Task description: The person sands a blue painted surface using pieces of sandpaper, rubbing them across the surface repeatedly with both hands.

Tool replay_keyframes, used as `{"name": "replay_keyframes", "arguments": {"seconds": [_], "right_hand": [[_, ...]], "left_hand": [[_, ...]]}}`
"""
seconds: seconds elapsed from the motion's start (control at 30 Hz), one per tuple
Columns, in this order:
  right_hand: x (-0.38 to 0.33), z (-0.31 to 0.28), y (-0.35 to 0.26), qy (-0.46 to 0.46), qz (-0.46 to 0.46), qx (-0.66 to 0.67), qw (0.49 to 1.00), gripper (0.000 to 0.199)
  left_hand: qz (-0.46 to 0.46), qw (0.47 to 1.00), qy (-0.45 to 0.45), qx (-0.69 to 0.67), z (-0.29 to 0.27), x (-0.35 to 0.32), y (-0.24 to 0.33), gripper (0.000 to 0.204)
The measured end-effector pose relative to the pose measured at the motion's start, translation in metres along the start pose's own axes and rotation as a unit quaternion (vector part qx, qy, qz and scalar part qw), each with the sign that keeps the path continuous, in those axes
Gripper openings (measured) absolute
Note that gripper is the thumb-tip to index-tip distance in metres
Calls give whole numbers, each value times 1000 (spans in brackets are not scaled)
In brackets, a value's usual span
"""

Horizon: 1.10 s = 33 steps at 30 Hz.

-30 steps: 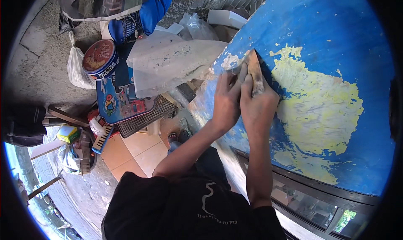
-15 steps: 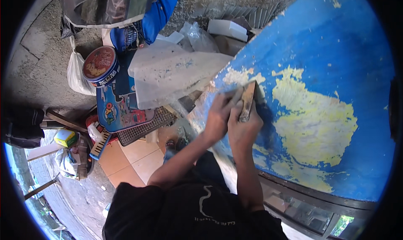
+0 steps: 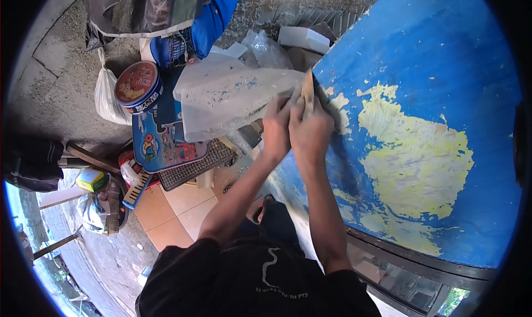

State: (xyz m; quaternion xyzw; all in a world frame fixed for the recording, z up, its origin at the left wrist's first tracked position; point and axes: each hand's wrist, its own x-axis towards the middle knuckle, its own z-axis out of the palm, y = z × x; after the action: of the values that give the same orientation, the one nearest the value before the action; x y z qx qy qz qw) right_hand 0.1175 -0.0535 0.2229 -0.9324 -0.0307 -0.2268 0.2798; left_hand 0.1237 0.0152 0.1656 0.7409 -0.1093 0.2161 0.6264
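Observation:
A large blue painted panel [image 3: 471,78] fills the right side, with a pale yellow-white filler patch [image 3: 415,162] and smaller patches along its left edge. At that edge my right hand [image 3: 311,131] is closed around a flat scraper [image 3: 308,88] with a brownish, worn face. My left hand [image 3: 277,128] is up against it, fingers pressed onto the scraper's left side; their tips are blurred. The scraper's tip points away from me, level with the panel's edge. Whether it touches the panel is hard to see.
Left of the panel lies a cloudy plastic sheet [image 3: 221,98] with blue flecks. Beyond it are a round cookie tin [image 3: 137,84], a printed blue board [image 3: 166,151], a brown ridged mat [image 3: 194,166] and a toy keyboard [image 3: 136,192]. A dark-framed window [image 3: 410,281] borders the panel's near side.
Both hands and the scraper have moved left and away from me, from the panel's surface to its left edge. My forearms are stretched out further.

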Motion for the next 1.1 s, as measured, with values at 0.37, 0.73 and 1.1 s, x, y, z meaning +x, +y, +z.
{"name": "replay_keyframes", "arguments": {"seconds": [0.37, 0.73, 1.1], "right_hand": [[-28, -8, -6, 93, -14, 45, 995, 27], [-6, -22, -12, 158, -37, 85, 983, 22], [-9, -52, -28, 2, 21, 1, 1000, 27]], "left_hand": [[109, 993, 5, 35, 0, -17, -5, 40], [191, 980, 26, 51, 5, 8, 2, 46], [97, 995, 4, 13, 0, -10, 27, 46]]}}
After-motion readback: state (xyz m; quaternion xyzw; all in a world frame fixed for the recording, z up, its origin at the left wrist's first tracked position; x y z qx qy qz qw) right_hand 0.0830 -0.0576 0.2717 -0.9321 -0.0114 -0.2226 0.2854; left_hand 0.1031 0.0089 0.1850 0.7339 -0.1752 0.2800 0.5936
